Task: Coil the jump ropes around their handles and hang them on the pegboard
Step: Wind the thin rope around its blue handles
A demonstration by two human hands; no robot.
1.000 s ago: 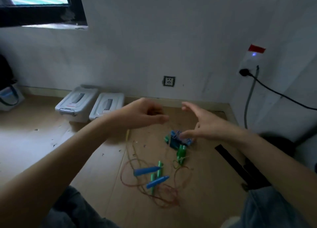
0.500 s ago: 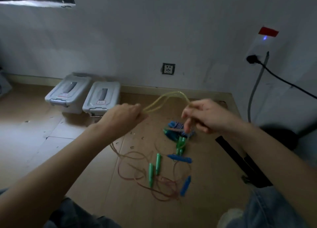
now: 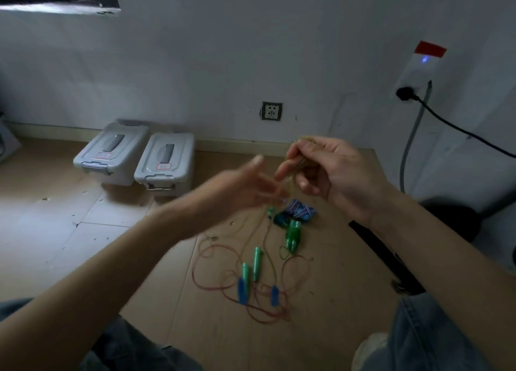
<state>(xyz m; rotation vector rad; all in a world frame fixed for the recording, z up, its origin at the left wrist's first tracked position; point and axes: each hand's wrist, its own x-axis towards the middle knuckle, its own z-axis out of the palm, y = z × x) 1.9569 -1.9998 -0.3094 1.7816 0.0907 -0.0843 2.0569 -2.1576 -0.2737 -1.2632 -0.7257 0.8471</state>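
Note:
My right hand (image 3: 335, 172) pinches a bunched loop of the yellowish jump rope (image 3: 296, 162) at chest height. My left hand (image 3: 245, 186) is blurred just left of it, fingers stretched toward the rope's hanging strands. Those two strands run down to two blue handles (image 3: 241, 289), which point upright low over the floor. A red rope (image 3: 212, 284) lies loose on the cardboard with two green handles (image 3: 257, 261). Behind these lie a coiled green-handled rope (image 3: 293, 235) and a coiled blue bundle (image 3: 300, 211). No pegboard is in view.
Two grey lidded bins (image 3: 164, 164) stand against the wall at the left. A black strap (image 3: 385, 256) lies on the floor at the right, by my knee. A black cable (image 3: 458, 127) runs from a wall plug at the upper right.
My hands came together: the left let its grip loosen and moved right, while the right gathered the yellow rope. The blue handles swung upright and shifted left.

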